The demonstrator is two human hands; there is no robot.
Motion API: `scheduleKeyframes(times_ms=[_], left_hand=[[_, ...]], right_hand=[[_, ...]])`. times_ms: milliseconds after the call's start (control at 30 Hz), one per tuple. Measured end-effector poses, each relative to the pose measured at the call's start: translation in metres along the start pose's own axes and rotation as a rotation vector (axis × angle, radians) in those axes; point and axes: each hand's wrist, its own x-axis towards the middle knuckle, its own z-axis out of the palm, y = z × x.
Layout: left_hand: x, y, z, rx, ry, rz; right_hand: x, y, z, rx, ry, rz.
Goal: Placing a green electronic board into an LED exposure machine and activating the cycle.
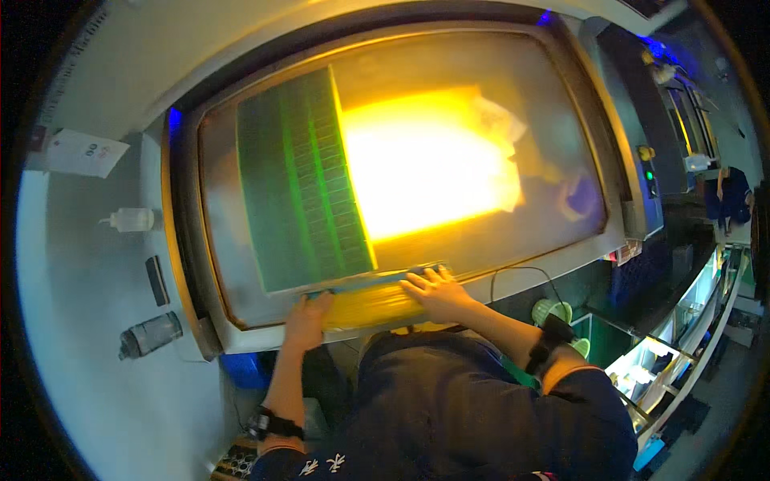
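Observation:
A yellow, see-through film sheet (373, 307) with a blue-green upper edge spans the front rim of a framed glass bed, blurred by motion. At its left end my left hand (308, 322) grips it, fingers closed at the edge. My right hand (437, 293) lies over its right end, fingers bent across the upper edge. Just beyond both hands, a green panel (277, 184) with rows of fine rectangular markings lies flat on the glass bed (553, 88). Strong yellow-white light glows from the bed to the panel's right.
A raised frame (186, 264) surrounds the bed. On the left ledge are a clear bottle (151, 335), a dark block (157, 280), a white squeeze bottle (132, 220) and a paper tag (87, 153). Right of me are a pale green basket (553, 311) and a thin cable. Another person (728, 196) stands far right.

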Motion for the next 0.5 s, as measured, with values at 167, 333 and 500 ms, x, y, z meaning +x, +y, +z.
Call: scheduleKeyframes(times_ms=[167,333,500], left_hand=[[-0.014,0.042,-0.014,-0.303,-0.170,0.280],[-0.040,0.135,0.052,-0.560,-0.423,0.238],[-0.013,0.199,0.183,-0.603,-0.149,0.230]], right_hand=[[-0.025,0.045,-0.021,0.172,-0.119,-0.082],[-0.149,0.061,-0.039,0.199,-0.364,-0.043],[-0.229,0.100,0.043,-0.057,0.017,0.001]])
